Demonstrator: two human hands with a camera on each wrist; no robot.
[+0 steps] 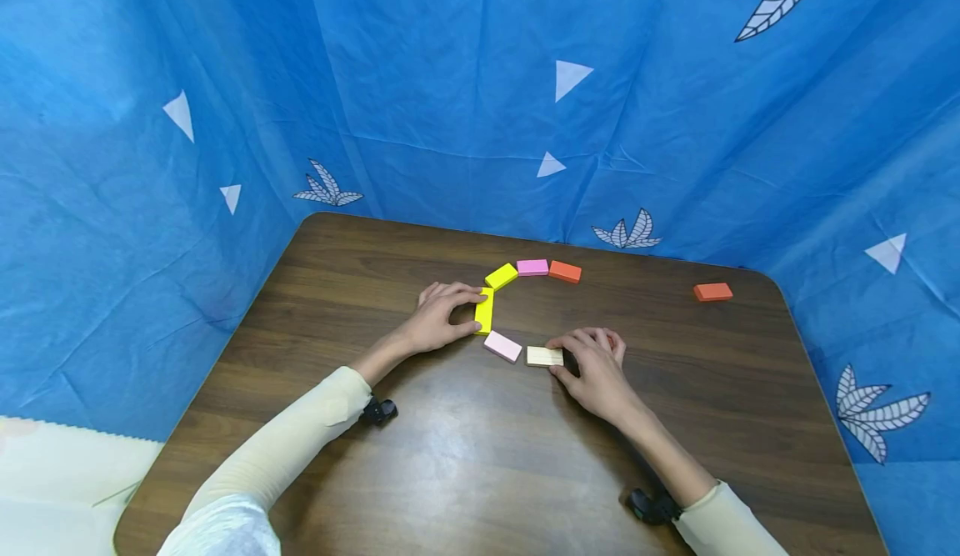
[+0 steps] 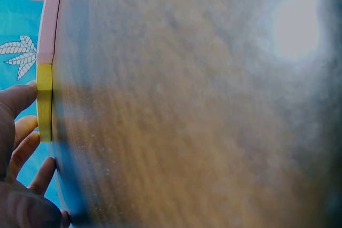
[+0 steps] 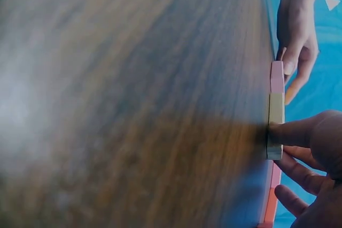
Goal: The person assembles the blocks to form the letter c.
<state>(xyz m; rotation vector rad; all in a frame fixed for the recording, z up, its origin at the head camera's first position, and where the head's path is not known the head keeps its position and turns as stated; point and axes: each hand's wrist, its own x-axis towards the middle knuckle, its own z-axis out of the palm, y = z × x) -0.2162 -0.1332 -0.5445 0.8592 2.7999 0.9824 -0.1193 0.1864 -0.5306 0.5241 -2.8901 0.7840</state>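
My left hand (image 1: 433,323) holds a yellow block (image 1: 484,313) lying on the table, with thumb and a finger near its two ends. In the left wrist view the fingers reach around the far side of this yellow block (image 2: 45,102). A pale wooden block (image 1: 543,357) is pinched at its right end between the thumb and fingers of my right hand (image 1: 596,377). Between the two held blocks lies a pale pink block (image 1: 502,346), close to the yellow one and a small gap from the wooden one.
Beyond the left hand, another yellow block (image 1: 501,277), a pink block (image 1: 532,267) and an orange block (image 1: 565,272) continue the curved row. One more orange block (image 1: 712,292) lies apart at the far right. A blue curtain (image 1: 450,106) hangs behind the brown table (image 1: 450,473).
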